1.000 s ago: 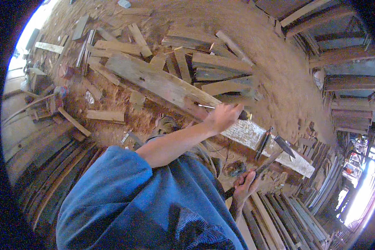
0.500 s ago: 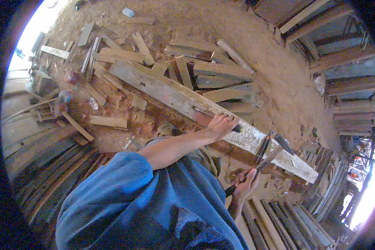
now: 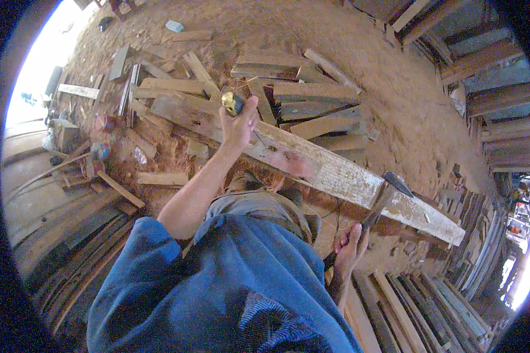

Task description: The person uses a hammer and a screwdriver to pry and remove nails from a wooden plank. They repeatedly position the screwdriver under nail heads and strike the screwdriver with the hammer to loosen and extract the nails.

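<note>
A long weathered plank (image 3: 347, 181) with worn white paint lies diagonally before me. My left hand (image 3: 239, 126) is raised above its left part, closed around a screwdriver (image 3: 232, 103) with a yellow and dark handle. A thin shaft points down from that fist toward the plank; whether its tip touches the wood I cannot tell. My right hand (image 3: 348, 244), near the plank's closer edge, grips the handle of a hammer (image 3: 398, 184). The dark hammer head rests on or just above the plank's right part. A reddish, scraped patch (image 3: 297, 163) marks the plank's middle.
Several loose boards (image 3: 315, 92) lie piled on the dirt floor (image 3: 394, 112) beyond the plank. Stacked timber stands at lower left (image 3: 76, 265) and lower right (image 3: 415, 306). A small light chip (image 3: 427, 217) sits on the plank's right end. Wooden racks (image 3: 500, 112) line the right.
My left hand has lifted off the plank's middle and moved left with the screwdriver, now upright in the fist. The right hand keeps the hammer, its head slightly farther up the plank.
</note>
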The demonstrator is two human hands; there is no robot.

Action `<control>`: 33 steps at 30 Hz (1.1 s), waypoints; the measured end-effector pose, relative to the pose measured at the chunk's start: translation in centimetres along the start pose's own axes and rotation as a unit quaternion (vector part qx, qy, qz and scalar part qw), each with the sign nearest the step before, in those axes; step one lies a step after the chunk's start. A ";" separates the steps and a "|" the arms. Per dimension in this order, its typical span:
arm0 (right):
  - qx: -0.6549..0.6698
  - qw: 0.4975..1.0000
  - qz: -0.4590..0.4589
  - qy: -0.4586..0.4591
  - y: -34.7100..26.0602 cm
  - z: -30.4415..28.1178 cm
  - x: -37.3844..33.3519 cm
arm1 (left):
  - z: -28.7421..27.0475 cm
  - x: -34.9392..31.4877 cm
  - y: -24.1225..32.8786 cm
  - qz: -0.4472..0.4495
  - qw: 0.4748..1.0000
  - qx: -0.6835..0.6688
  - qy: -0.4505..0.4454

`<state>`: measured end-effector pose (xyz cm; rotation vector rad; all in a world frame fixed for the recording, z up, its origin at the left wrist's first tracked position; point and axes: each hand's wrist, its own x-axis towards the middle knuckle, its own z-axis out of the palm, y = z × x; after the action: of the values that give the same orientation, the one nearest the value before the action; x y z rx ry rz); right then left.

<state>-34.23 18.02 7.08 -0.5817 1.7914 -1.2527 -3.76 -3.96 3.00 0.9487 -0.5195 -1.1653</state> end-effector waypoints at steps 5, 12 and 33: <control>-0.016 0.998 0.013 -0.065 -2.0 2.1 0.4 | -0.6 -1.0 -3.1 0.001 0.999 -0.038 0.024; -0.100 0.973 -0.048 -0.202 -5.8 5.1 0.1 | -1.5 -1.0 -3.7 0.023 0.997 -0.072 -0.015; -0.699 0.444 -0.415 -0.377 -24.1 22.9 0.2 | -3.0 -1.8 -4.2 0.009 0.991 0.107 -0.083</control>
<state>-17.23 -3.44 25.98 -2.6399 1.2243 0.5635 -4.34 -1.67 -1.91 1.0319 -0.7994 -1.1946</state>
